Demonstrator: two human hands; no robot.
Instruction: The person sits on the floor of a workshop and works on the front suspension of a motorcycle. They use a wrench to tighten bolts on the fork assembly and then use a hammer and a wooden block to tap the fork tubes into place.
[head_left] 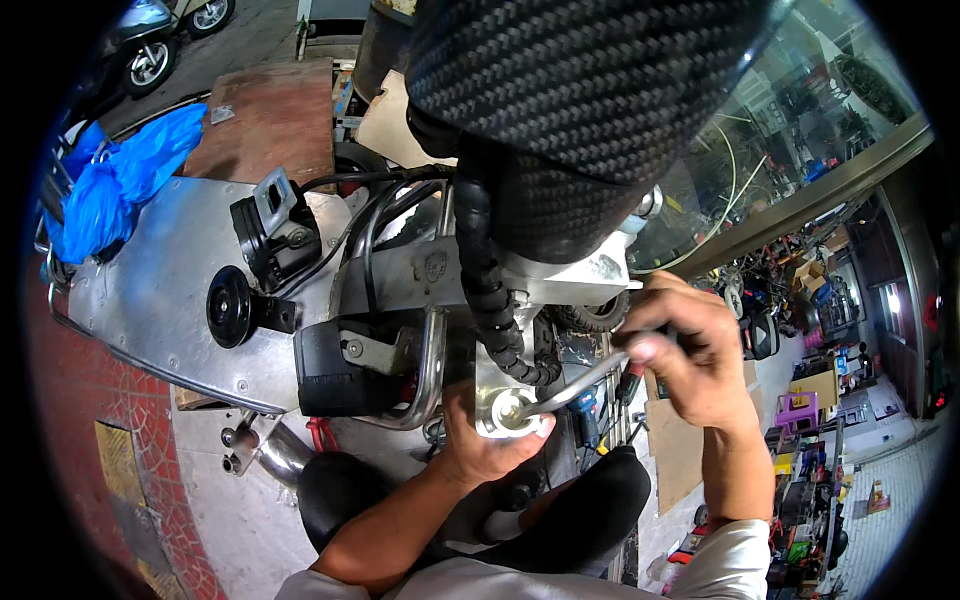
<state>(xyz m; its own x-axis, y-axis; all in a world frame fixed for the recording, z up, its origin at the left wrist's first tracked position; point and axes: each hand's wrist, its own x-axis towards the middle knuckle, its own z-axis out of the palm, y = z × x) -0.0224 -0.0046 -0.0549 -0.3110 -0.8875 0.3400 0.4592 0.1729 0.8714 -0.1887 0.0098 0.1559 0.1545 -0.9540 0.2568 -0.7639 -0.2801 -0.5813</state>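
left hand: wrapped around silver fitting | right hand: gripping metal rod | rod tip: at fitting's opening

Shows a slim grey metal rod, smooth-looking, bent slightly toward its lower end. Slants from upper right to lower left, held near the top. Reaches with its tip to the right side of a bright silver fitting; cannot be judged for depth. Sits, in the fitting's case, at the near end of a pale metal arm, thick-rimmed, round-mouthed, gripped along the left and near edges.
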